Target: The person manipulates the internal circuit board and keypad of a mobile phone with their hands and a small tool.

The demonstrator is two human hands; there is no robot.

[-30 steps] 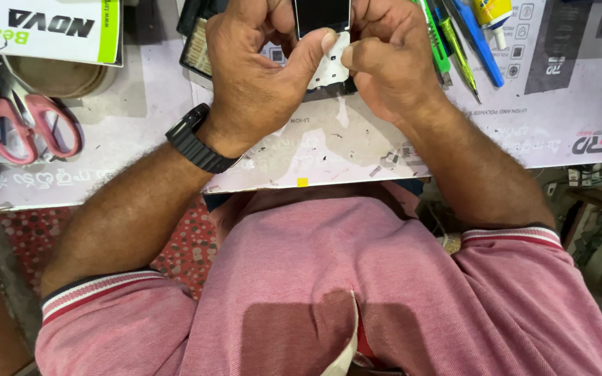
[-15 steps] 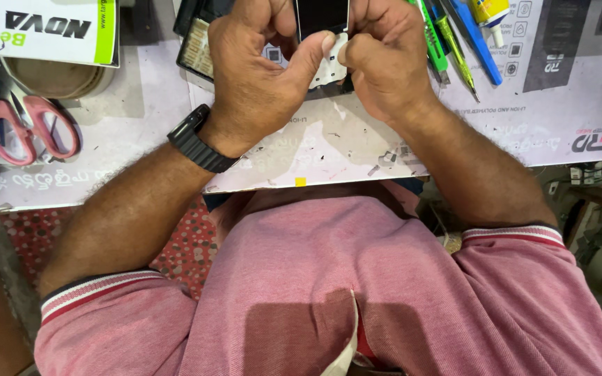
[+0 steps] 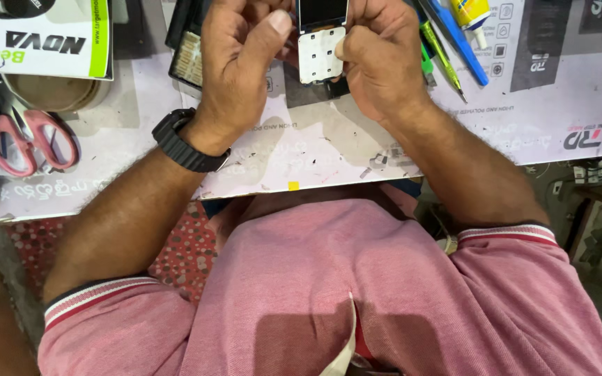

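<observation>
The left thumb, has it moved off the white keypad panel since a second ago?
Yes. The left hand has lifted its thumb up and leftward, off the white keypad panel, judged against the pink scissors on the table.

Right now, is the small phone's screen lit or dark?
Dark: the phone, held between left hand and right hand, shows a black screen above its white keypad.

A pale, scuffed worktop [image 3: 141, 150] covered with worn printed sheets spans the upper part of the view. Below its edge lies a red floor covering [image 3: 182, 254] with small pale dots. Light is soft and even.
</observation>
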